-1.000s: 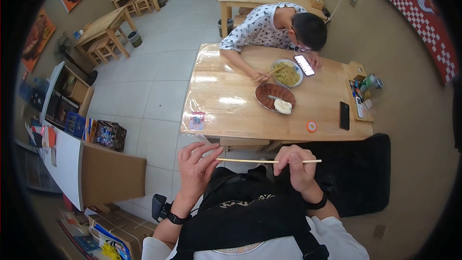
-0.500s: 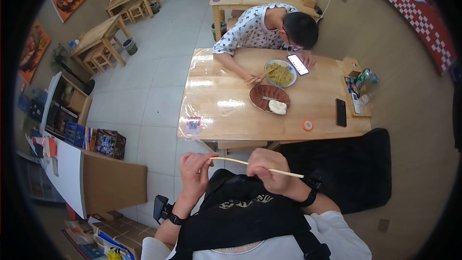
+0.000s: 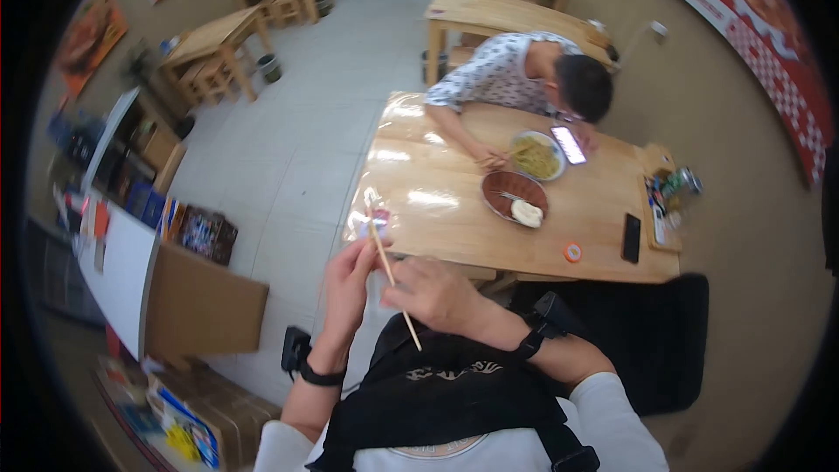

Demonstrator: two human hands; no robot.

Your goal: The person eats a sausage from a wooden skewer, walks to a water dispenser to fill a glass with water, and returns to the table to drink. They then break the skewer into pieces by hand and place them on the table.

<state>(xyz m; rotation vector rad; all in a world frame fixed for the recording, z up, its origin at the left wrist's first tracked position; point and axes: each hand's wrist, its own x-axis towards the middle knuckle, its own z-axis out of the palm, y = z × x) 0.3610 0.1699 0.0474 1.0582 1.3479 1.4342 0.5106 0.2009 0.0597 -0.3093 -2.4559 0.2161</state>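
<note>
Chopstick (image 3: 391,278) held steeply tilted between both hands, in front of the chest and short of the table (image 3: 437,210): the left hand (image 3: 348,284) pinches it near the upper end, the right hand (image 3: 433,295) closes around its middle, steadying it. Across the table, a seated person (image 3: 524,79) bends over a noodle bowl (image 3: 536,156) beside a lit phone (image 3: 570,144).

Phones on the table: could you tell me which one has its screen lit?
The phone beside the noodle bowl; the black phone near the edge is dark.
</note>
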